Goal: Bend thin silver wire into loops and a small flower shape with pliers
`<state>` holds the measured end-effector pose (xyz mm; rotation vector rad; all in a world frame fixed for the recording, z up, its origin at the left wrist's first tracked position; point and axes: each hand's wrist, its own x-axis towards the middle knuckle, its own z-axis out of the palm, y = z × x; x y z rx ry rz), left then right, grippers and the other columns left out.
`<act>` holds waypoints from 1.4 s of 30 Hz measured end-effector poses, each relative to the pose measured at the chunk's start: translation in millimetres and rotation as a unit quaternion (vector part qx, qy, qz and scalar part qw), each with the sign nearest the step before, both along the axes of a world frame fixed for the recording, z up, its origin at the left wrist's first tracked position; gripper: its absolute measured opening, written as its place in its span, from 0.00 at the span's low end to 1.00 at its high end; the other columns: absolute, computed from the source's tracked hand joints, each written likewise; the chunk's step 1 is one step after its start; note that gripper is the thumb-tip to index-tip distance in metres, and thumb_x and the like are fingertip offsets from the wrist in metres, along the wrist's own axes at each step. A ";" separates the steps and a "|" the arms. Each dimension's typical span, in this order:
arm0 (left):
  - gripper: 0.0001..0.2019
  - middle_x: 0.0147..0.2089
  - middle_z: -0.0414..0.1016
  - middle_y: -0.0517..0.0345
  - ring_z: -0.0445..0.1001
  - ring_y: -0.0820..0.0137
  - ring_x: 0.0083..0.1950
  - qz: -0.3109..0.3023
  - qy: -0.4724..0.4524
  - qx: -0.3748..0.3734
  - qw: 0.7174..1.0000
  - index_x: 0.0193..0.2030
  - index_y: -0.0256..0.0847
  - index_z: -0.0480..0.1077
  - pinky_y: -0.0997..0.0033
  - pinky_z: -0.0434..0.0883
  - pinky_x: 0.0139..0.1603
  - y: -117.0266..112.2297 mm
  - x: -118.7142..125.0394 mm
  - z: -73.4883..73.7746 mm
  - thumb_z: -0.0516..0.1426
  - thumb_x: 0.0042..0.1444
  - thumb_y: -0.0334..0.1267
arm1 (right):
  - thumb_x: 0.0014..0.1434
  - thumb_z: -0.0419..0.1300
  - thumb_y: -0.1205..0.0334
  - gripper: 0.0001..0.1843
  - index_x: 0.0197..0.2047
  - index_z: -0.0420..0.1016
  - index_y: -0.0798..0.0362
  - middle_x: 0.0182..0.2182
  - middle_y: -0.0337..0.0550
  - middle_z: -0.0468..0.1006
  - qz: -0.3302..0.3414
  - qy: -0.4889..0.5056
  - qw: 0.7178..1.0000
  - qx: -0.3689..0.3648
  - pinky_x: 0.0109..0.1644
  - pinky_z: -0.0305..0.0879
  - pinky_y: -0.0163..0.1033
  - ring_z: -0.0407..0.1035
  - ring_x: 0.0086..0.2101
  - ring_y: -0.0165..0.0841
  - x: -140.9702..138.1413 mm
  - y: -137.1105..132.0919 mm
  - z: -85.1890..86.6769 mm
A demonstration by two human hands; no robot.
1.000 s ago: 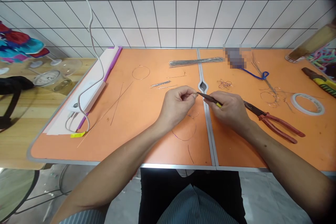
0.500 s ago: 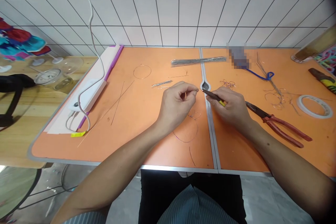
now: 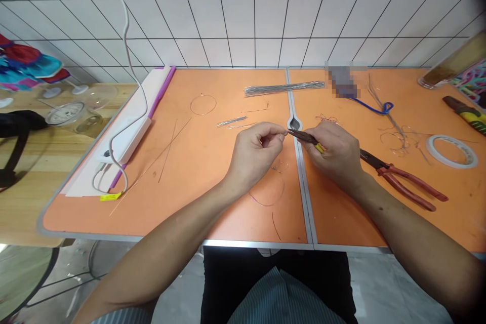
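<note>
My left hand (image 3: 258, 149) is closed in a pinch, thumb against forefinger; whatever lies between the fingertips is too small to make out. In my right hand (image 3: 334, 147) is a small pair of pliers (image 3: 301, 135) with dark jaws and a bit of yellow on the handle. The jaw tips point left and meet the left fingertips. A thin wire loop (image 3: 261, 205) shows below my left hand, its upper part partly hidden. Beyond the hands lie short metal rods (image 3: 231, 121) and a small tangle of reddish wire (image 3: 327, 119).
Red-handled pliers (image 3: 406, 179) lie beside my right wrist, with a white tape ring (image 3: 451, 152) farther right. A bundle of straight wires (image 3: 284, 89) crosses the table's seam at the back. A power strip (image 3: 131, 144) with a white cable lies left on the orange table (image 3: 152, 217).
The pliers' jaws have moved slightly left, right up to my left fingertips. The view has shifted a little; the things on the table stay in place.
</note>
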<state>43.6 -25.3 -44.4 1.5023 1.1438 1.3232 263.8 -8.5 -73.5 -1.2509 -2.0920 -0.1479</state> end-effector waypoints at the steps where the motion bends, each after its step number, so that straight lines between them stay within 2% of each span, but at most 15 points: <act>1: 0.06 0.34 0.81 0.58 0.71 0.72 0.32 -0.001 -0.003 -0.003 1.000 0.37 0.41 0.83 0.71 0.69 0.33 0.3 0.3 -0.4 0.62 0.59 0.31 | 0.78 0.57 0.52 0.18 0.40 0.84 0.47 0.32 0.48 0.82 -0.001 -0.002 1.000 0.002 0.38 0.59 0.45 0.73 0.35 0.40 -0.2 0.0 0.2; 12: 0.05 0.28 0.74 0.60 0.67 0.73 0.29 -0.016 -0.022 -0.038 0.999 0.35 0.42 0.82 0.71 0.64 0.28 -0.1 1.5 -1.2 0.62 0.59 0.32 | 0.75 0.60 0.56 0.15 0.37 0.84 0.47 0.28 0.45 0.80 -0.020 -0.034 0.999 0.010 0.33 0.54 0.45 0.71 0.31 0.39 0.6 -4.9 4.3; 15: 0.06 0.29 0.76 0.59 0.68 0.72 0.30 -0.015 -0.016 -0.030 0.999 0.35 0.42 0.82 0.70 0.65 0.30 1.9 0.3 -0.9 0.62 0.60 0.33 | 0.75 0.60 0.55 0.15 0.39 0.85 0.48 0.30 0.46 0.81 0.001 0.007 1.000 -0.026 0.35 0.57 0.45 0.72 0.33 0.39 -1.8 -5.7 5.8; 17: 0.06 0.33 0.79 0.58 0.70 0.71 0.32 -0.006 -0.005 -0.009 1.000 0.36 0.42 0.82 0.69 0.67 0.33 4.3 -1.6 -1.0 0.62 0.62 0.33 | 0.74 0.61 0.54 0.14 0.41 0.85 0.49 0.33 0.46 0.82 0.037 0.064 0.993 -0.093 0.38 0.62 0.44 0.74 0.35 0.39 -3.0 -5.3 8.5; 20: 0.06 0.37 0.83 0.56 0.73 0.69 0.37 0.008 0.019 0.031 0.999 0.37 0.43 0.83 0.67 0.69 0.38 8.1 -5.5 -1.9 0.62 0.63 0.33 | 0.72 0.64 0.48 0.16 0.39 0.84 0.50 0.32 0.43 0.82 0.088 0.166 0.948 -0.255 0.39 0.67 0.42 0.75 0.35 0.38 -2.2 -4.0 15.1; 24: 0.07 0.35 0.80 0.57 0.71 0.68 0.36 0.006 0.049 0.074 0.996 0.38 0.44 0.84 0.65 0.67 0.38 10.9 -9.0 -4.5 0.62 0.65 0.32 | 0.67 0.69 0.39 0.22 0.38 0.84 0.51 0.30 0.41 0.83 0.143 0.263 0.843 -0.447 0.40 0.74 0.42 0.77 0.32 0.36 1.7 -2.2 22.6; 26: 0.08 0.36 0.80 0.57 0.70 0.68 0.36 0.002 0.059 0.091 0.994 0.39 0.45 0.84 0.65 0.67 0.38 11.1 -9.6 -5.6 0.62 0.66 0.33 | 0.65 0.71 0.38 0.23 0.38 0.85 0.51 0.31 0.43 0.84 0.165 0.285 0.797 -0.506 0.40 0.76 0.42 0.78 0.31 0.36 3.6 -1.7 23.7; 29: 0.08 0.36 0.79 0.56 0.71 0.68 0.37 -0.007 0.064 0.107 0.992 0.41 0.45 0.84 0.65 0.67 0.38 10.5 -9.9 -6.5 0.62 0.67 0.33 | 0.67 0.70 0.37 0.23 0.39 0.86 0.51 0.32 0.44 0.86 0.196 0.295 0.753 -0.555 0.37 0.74 0.40 0.79 0.30 0.34 6.5 -1.2 22.2; 34: 0.08 0.36 0.78 0.56 0.71 0.66 0.38 -0.025 0.078 0.134 0.988 0.42 0.46 0.84 0.65 0.69 0.40 9.8 -10.3 -5.7 0.62 0.69 0.35 | 0.70 0.69 0.41 0.21 0.41 0.86 0.52 0.31 0.44 0.87 0.234 0.323 0.714 -0.576 0.31 0.65 0.38 0.79 0.27 0.33 13.0 0.0 17.0; 38: 0.07 0.36 0.76 0.55 0.71 0.65 0.39 -0.032 0.084 0.139 0.986 0.42 0.47 0.84 0.64 0.70 0.42 10.2 -10.4 -4.9 0.62 0.69 0.37 | 0.72 0.67 0.43 0.19 0.41 0.87 0.51 0.30 0.43 0.86 0.253 0.324 0.701 -0.583 0.31 0.66 0.38 0.77 0.26 0.32 15.4 0.7 17.3; 42: 0.07 0.35 0.75 0.56 0.71 0.66 0.38 -0.040 0.074 0.152 0.985 0.41 0.46 0.84 0.65 0.69 0.41 10.5 -10.6 -5.0 0.63 0.69 0.35 | 0.71 0.67 0.39 0.23 0.40 0.86 0.51 0.29 0.44 0.85 0.255 0.320 0.699 -0.587 0.30 0.67 0.39 0.75 0.25 0.32 13.8 0.2 19.8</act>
